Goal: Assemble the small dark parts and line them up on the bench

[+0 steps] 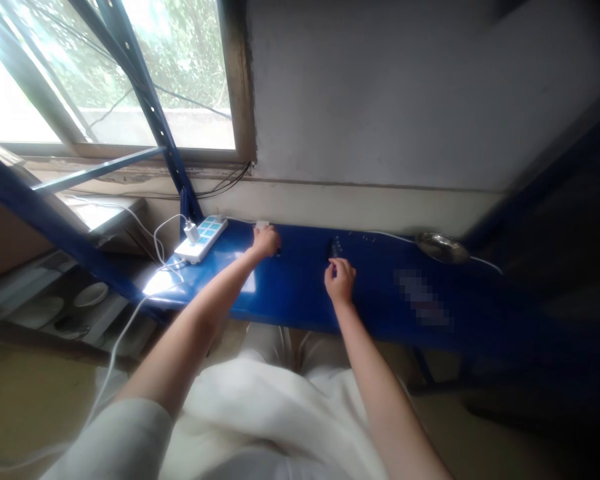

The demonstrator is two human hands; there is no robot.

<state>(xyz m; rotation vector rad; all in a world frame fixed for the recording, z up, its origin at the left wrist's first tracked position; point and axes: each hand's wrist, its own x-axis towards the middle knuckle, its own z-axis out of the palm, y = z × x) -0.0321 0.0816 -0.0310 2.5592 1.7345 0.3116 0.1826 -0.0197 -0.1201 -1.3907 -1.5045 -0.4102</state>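
Observation:
My left hand [267,241] is closed, fingers curled down, at the back of the blue tabletop [295,287]. A small white object [263,225] lies just beyond it, partly hidden by the fingers. By its right side a small dark bit [279,253] shows; whether it is held I cannot tell. Thumb and fingertips of my right hand [341,279] come together in a pinch, and what they hold is too small to make out. Just past those fingertips lies a cluster of small clear pieces [337,246] beside a dark patch. A few tiny pale pieces [369,238] lie farther back.
A white power strip [203,239] with a plugged-in white charger [191,231] stands at the left end, its cable hanging beside the table. A shiny metal bowl [441,247] sits at the back right near a white cord. Blue rack posts [145,87] rise at left by the window.

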